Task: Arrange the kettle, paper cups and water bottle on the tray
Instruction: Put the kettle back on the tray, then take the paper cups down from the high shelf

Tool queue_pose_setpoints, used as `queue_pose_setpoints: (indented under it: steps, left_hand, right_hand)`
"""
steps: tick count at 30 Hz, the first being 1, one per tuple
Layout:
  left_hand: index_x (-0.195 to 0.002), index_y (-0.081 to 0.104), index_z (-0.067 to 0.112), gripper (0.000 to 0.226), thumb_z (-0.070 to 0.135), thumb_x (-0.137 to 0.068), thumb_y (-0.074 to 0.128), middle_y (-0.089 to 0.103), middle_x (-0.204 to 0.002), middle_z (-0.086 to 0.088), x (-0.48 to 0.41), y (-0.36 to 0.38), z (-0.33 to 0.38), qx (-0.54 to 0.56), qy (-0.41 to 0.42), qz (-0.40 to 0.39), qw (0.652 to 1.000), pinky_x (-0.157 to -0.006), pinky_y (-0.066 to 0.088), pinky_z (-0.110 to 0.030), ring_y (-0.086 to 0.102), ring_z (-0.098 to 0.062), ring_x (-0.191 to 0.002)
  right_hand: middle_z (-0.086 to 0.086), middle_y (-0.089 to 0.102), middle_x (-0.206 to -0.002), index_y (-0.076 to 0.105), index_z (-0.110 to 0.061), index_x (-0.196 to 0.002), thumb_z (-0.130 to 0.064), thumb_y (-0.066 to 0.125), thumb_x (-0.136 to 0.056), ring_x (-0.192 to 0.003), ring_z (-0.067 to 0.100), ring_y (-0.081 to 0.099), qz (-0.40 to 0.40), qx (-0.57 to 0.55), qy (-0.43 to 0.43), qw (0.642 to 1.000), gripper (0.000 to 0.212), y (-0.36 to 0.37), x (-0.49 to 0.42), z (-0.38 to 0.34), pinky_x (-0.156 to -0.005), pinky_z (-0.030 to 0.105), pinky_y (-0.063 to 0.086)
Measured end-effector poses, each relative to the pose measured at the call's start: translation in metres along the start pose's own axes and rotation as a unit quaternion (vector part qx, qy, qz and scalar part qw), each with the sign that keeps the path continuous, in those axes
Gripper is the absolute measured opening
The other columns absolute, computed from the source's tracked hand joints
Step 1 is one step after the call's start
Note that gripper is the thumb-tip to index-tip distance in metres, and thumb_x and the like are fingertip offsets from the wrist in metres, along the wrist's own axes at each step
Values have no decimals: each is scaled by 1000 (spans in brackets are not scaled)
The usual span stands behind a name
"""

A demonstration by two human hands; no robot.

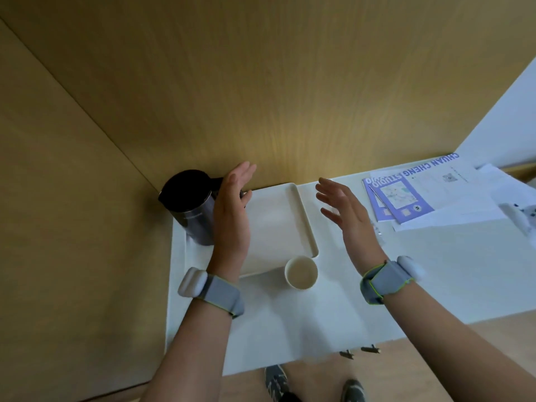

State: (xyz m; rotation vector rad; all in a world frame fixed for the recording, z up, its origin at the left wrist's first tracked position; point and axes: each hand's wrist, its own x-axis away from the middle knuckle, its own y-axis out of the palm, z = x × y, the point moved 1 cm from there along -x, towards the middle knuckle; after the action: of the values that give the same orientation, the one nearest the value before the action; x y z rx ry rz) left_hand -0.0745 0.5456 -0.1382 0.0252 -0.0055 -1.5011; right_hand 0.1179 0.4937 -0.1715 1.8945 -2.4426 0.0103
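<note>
The kettle (193, 206) stands upright at the left-centre of the frame, at the back left corner of the white worktop (435, 271), against the wooden wall (261, 82). Whether its base rests on the tray (301, 216) or just beside the tray's left edge cannot be determined, since the left hand (232, 210) covers that boundary. The kettle's long axis is vertical; its handle points right, toward the left hand. The left hand is flat, fingers extended and together, grip not closed on anything, just right of the kettle body and touching or nearly touching the handle. It is the nearer hand; the kettle lies directly to its left. The right hand (345, 210) hovers right of the tray with fingers spread, holding nothing, well apart from the kettle. One paper cup (301, 272) stands upright at the tray's near right corner, overlapping its edge. No water bottle can be identified. Printed leaflets (400, 198) lie at the upper right. The likely next move is to close the left hand on the handle.
</note>
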Motion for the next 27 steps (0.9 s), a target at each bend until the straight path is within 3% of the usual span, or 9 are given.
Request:
queue_pose_setpoints:
  steps: [15, 20, 27]
  left_hand:
    - [-140, 61, 19, 41, 24, -114, 29, 69, -136, 8, 107, 52, 27, 9, 7, 84, 996, -117, 46, -40, 59, -2, -131]
    - [-142, 60, 17, 43, 22, -114, 28, 67, -141, 4, 132, 38, 49, 7, 46, 86, 995, -118, 46, -42, 57, -1, -134]
    - [-141, 59, 17, 42, 14, -114, 28, 67, -140, 5, 167, -8, 78, 0, 88, 59, 994, -113, 49, -33, 57, 0, -133]
  right_hand:
    - [-10, 67, -137, 65, -25, -136, -32, 44, -111, -129, 8, 62, -99, -11, -15, 995, 34, -49, 51, -24, -114, 45, 48]
    - [-8, 66, -138, 64, -23, -137, -28, 42, -112, -129, 7, 62, -120, -15, -30, 992, 33, -40, 71, -46, -114, 42, 48]
    - [-8, 66, -139, 65, -27, -135, -39, 45, -104, -133, 10, 59, -121, -22, -77, 989, 39, -7, 124, -74, -114, 41, 48]
